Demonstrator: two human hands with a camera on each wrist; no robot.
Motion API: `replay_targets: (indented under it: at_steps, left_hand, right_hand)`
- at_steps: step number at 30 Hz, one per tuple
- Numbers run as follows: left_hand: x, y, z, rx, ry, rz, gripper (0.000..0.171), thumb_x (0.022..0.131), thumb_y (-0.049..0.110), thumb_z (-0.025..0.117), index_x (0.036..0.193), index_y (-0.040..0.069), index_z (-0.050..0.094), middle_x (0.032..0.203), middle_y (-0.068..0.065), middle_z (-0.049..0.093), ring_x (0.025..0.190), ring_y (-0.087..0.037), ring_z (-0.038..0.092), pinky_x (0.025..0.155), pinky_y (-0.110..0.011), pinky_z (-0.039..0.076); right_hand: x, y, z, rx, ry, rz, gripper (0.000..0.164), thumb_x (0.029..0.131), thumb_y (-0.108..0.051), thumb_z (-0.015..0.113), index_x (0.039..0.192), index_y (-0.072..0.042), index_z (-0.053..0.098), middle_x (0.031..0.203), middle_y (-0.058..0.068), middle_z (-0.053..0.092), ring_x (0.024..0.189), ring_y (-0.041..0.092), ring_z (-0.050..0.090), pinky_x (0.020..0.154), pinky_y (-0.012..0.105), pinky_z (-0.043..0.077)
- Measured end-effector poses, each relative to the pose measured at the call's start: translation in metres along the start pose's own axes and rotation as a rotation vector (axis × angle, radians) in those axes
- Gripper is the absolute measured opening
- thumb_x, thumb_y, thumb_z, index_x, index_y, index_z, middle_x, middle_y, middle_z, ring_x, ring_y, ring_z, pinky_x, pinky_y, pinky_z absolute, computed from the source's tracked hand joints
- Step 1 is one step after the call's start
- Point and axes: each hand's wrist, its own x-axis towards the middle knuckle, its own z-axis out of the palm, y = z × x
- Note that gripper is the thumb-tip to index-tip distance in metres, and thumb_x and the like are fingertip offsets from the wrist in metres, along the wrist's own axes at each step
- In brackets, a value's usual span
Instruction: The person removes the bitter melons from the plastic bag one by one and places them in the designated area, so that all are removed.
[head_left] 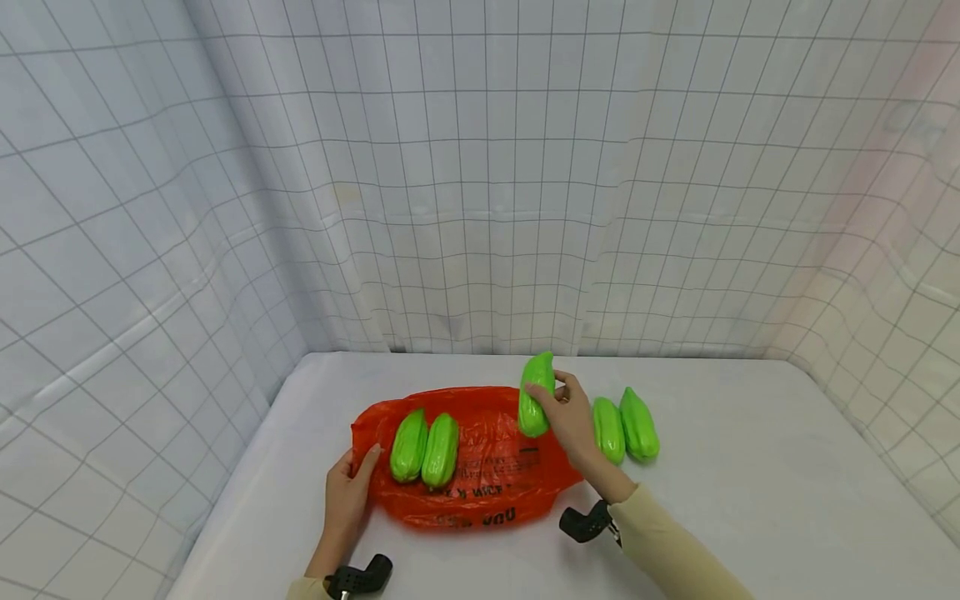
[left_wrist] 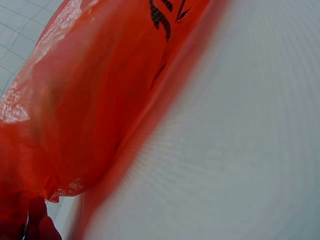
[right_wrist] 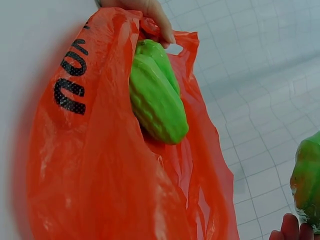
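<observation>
A red plastic bag (head_left: 480, 408) with black print lies spread on the white table. Two green bitter melons, one (head_left: 408, 447) beside the other (head_left: 440, 452), rest at its left part; the right wrist view shows this pair (right_wrist: 157, 100) within the bag's opening. My left hand (head_left: 345, 500) pinches the bag's left end between thumb and fingers. Above the bag's right end, my right hand (head_left: 572, 421) grips another bitter melon (head_left: 534, 410), held upright and glossy. In the left wrist view the bag (left_wrist: 85, 110) hides most of the fingers.
Right of the bag, two more bitter melons, a left one (head_left: 608, 430) and a right one (head_left: 640, 425), lie side by side on the table (head_left: 735, 467). White grid-patterned curtains (head_left: 480, 208) close off the back and both sides. Each wrist carries a black camera mount.
</observation>
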Motion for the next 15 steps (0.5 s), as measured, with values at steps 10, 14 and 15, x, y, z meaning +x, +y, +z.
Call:
replay_targets:
  at_steps: [10,14,15]
  left_hand:
    - [-0.002,0.0,0.002,0.012,0.02,0.034,0.037,0.095,0.033,0.058,0.108,-0.001,0.063,0.096,-0.014,0.062,0.077,-0.014,0.052,0.066,-0.019,0.049]
    - [-0.002,0.0,0.002,0.014,0.016,0.031,0.037,0.095,0.034,0.058,0.108,0.0,0.063,0.097,-0.014,0.062,0.078,-0.014,0.052,0.066,-0.018,0.049]
    - [-0.002,0.0,0.002,0.013,0.018,0.027,0.037,0.095,0.035,0.058,0.108,0.0,0.063,0.097,-0.013,0.062,0.078,-0.014,0.052,0.066,-0.019,0.049]
  right_hand:
    - [0.002,0.002,-0.013,0.075,0.025,0.0,0.057,0.087,-0.034,0.069,0.131,-0.005,0.047,0.082,0.009,0.047,0.062,0.014,0.048,0.057,0.028,0.045]
    - [0.003,0.002,-0.016,0.141,0.05,0.025,0.057,0.088,-0.033,0.069,0.133,-0.008,0.045,0.086,0.011,0.046,0.065,0.014,0.049,0.057,0.025,0.046]
    - [0.003,0.002,-0.017,0.149,0.058,0.034,0.057,0.088,-0.033,0.069,0.134,-0.009,0.044,0.088,0.011,0.045,0.066,0.014,0.048,0.057,0.025,0.045]
